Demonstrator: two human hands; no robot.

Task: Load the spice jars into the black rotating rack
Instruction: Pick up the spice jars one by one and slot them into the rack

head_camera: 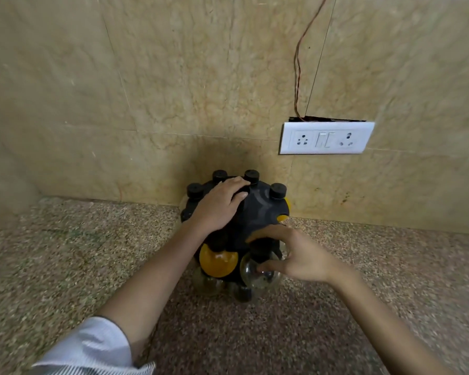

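Covering rack top, left hand; right hand grips half-hidden clear jar.

No readable text, brand, number or sign anywhere.
Switch plate: plain white, no print legible.
Black rack at back edge of counter: no marking legible.
Yellow jar, clear jar at rack's near side: no label legible.
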